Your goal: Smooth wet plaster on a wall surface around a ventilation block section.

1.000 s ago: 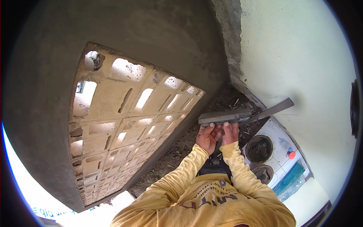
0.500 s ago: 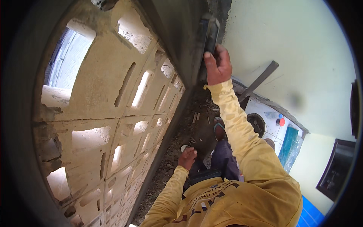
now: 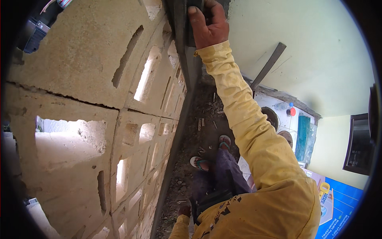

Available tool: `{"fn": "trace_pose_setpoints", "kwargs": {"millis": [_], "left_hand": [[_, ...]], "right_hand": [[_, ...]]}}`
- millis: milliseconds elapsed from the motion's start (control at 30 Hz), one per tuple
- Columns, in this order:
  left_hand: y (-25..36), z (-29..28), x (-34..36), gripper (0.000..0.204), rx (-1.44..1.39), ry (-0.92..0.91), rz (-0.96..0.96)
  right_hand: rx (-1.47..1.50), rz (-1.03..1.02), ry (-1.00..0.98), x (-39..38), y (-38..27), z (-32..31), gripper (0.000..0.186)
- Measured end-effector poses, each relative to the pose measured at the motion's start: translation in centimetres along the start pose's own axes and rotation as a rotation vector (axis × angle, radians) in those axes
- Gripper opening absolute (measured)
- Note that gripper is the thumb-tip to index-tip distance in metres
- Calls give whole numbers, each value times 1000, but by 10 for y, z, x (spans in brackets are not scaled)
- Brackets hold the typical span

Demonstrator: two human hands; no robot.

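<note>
My right hand (image 3: 209, 24) is raised at the top centre, fingers wrapped round a dark grey float-like tool (image 3: 195, 38), which lies along the plastered edge (image 3: 173, 14) beside the perforated wall; its far end is out of frame. My left hand (image 3: 184, 211) hangs low beside my dark trousers, mostly hidden, so its fingers cannot be made out. The tan block wall (image 3: 71, 63) with slotted openings fills the left side, and a pale painted wall (image 3: 302, 79) rises on the right.
A dark bar (image 3: 268, 65) leans on the pale wall. My sandalled feet stand on debris-strewn ground (image 3: 203, 103). Buckets (image 3: 269, 115), a bottle (image 3: 281, 105), a red container (image 3: 292, 112), a teal sheet (image 3: 303, 135), a blue printed banner (image 3: 338, 199) and a dark-framed opening (image 3: 360, 143) are at right.
A second ago both hands held the tool low at centre. My right hand has carried it up to the top edge; my left has let go and dropped. The view has shifted closer to the block wall.
</note>
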State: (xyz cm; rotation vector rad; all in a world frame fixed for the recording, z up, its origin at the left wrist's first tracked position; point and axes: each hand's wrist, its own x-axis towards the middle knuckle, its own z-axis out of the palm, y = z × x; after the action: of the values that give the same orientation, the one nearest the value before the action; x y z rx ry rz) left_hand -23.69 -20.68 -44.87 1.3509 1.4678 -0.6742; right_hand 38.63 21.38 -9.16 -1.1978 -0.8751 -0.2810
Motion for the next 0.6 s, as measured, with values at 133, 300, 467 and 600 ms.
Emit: {"fn": "trace_pose_setpoints", "kwargs": {"millis": [133,300,467,600], "left_hand": [[90,-5,-3,44,-117,129,-6],[152,-5,16,51,-173,215,125],[162,-14,26,49,14,144,67],[170,-5,3,51,7,5,206]], "right_hand": [[-68,132,-38,-47,74,-18,43],[-130,633,-64,-152,156,-36,41],[22,576,-41,-164,161,-76,34],[127,301,-100,-79,80,-46,39]]}}
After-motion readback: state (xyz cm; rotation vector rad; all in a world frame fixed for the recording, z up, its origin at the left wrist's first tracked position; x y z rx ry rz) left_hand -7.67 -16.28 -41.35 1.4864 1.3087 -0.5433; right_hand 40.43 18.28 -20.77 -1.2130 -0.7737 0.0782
